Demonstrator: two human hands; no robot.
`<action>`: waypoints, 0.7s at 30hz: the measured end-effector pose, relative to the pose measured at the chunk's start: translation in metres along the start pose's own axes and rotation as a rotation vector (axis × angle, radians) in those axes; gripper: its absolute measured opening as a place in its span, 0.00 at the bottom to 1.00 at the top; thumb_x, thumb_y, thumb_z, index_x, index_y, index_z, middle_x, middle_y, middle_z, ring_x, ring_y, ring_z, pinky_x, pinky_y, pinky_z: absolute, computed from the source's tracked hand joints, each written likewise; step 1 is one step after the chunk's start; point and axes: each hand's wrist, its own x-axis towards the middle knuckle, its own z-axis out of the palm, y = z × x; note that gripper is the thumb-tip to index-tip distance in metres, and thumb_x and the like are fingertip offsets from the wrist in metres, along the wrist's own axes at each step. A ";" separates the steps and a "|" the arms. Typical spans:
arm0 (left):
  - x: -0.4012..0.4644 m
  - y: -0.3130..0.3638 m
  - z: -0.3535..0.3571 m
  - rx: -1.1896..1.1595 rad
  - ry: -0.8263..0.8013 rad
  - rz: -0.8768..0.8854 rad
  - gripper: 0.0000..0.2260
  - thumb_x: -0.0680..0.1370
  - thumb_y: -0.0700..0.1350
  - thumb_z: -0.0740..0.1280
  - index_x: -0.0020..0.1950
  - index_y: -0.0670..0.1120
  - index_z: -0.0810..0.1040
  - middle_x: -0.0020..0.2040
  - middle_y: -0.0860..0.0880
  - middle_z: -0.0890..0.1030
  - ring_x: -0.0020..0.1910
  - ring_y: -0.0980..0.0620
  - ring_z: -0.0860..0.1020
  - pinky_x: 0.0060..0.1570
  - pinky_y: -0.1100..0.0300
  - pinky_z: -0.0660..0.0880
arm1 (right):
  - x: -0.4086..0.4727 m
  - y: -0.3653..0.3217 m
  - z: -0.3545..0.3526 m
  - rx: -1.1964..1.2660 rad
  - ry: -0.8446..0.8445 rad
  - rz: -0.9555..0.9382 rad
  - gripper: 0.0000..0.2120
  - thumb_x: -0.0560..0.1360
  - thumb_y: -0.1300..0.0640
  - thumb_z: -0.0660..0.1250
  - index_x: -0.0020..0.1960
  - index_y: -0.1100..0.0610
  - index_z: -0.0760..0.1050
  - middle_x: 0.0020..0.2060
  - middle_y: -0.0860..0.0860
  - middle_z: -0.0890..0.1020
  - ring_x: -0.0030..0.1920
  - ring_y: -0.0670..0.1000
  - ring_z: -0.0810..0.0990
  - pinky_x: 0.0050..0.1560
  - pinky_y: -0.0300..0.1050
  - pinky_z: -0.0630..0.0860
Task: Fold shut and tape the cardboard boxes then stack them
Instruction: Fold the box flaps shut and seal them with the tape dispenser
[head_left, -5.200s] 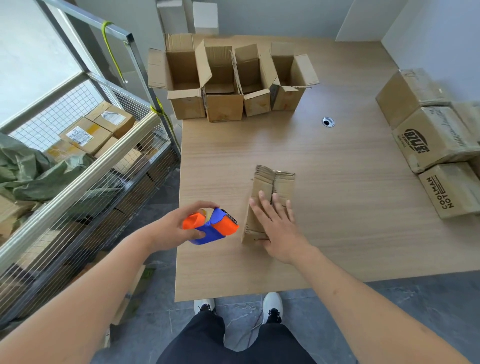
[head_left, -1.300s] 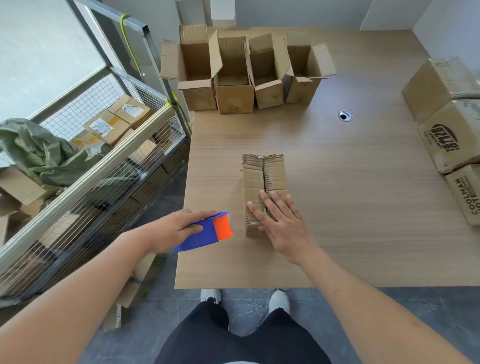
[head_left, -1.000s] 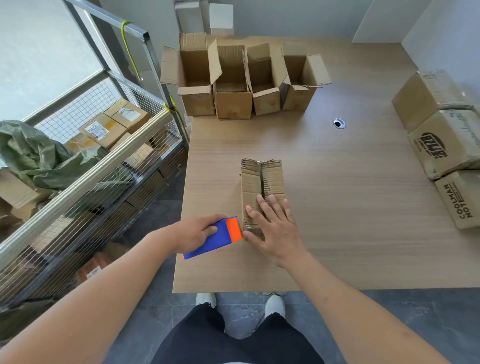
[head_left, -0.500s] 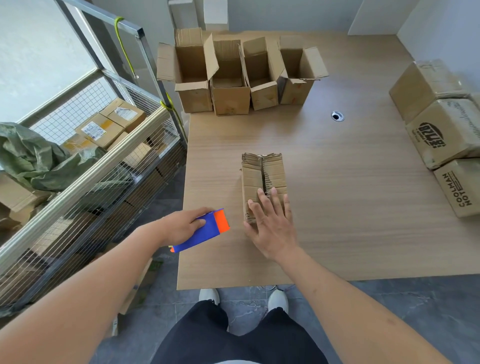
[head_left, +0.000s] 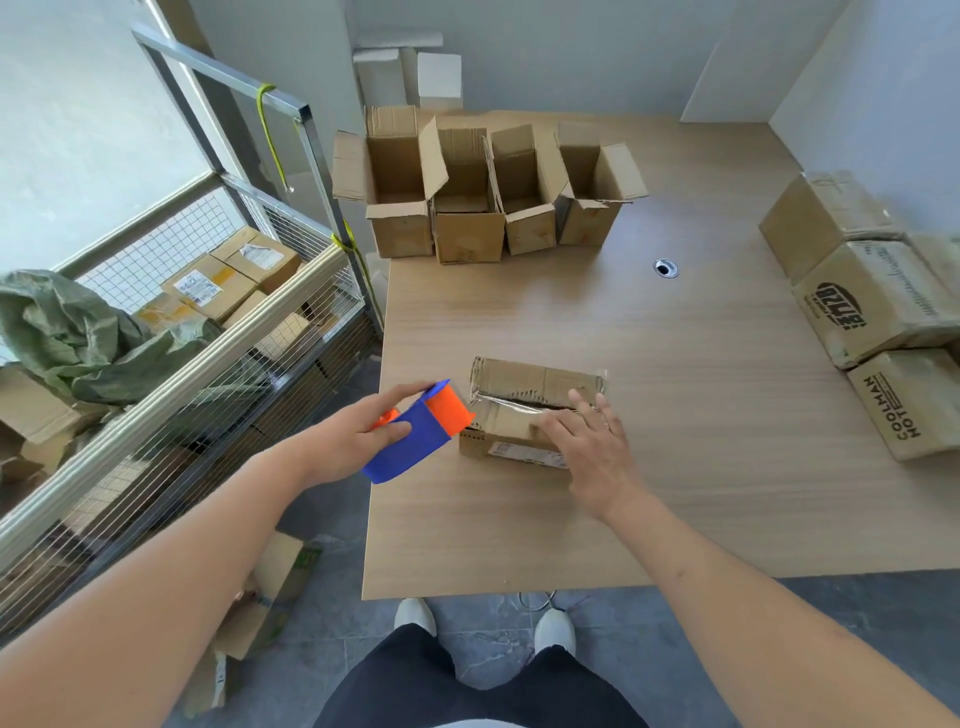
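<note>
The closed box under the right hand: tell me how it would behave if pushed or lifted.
The closed box is probably light, being small. Lying low and flat on the table, it would likely slide rather than tip. Its worn cardboard flaps may give under the right hand.

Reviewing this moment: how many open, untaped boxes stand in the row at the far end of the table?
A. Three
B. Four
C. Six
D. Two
B: four open boxes stand side by side with flaps up at the far edge of the table, apart from the closed box under the right hand.
</note>
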 end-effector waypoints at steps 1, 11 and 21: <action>0.000 0.000 -0.002 -0.005 0.003 0.001 0.24 0.86 0.48 0.61 0.75 0.73 0.63 0.56 0.46 0.79 0.53 0.44 0.79 0.60 0.42 0.76 | 0.002 0.003 -0.001 -0.012 -0.003 0.013 0.40 0.62 0.76 0.68 0.69 0.48 0.71 0.66 0.46 0.76 0.79 0.57 0.62 0.80 0.57 0.49; -0.001 -0.006 -0.021 0.020 -0.040 -0.014 0.25 0.85 0.49 0.64 0.74 0.74 0.62 0.59 0.54 0.78 0.57 0.48 0.79 0.62 0.41 0.77 | 0.046 -0.068 -0.002 0.037 -0.070 0.343 0.40 0.70 0.26 0.54 0.77 0.45 0.60 0.66 0.57 0.67 0.68 0.61 0.61 0.69 0.63 0.52; 0.005 -0.012 -0.044 -0.002 -0.113 -0.010 0.27 0.84 0.46 0.66 0.74 0.74 0.63 0.65 0.57 0.77 0.61 0.51 0.79 0.62 0.43 0.78 | 0.067 -0.124 0.000 0.034 0.003 0.491 0.23 0.75 0.50 0.64 0.67 0.60 0.71 0.63 0.59 0.73 0.61 0.61 0.71 0.58 0.54 0.69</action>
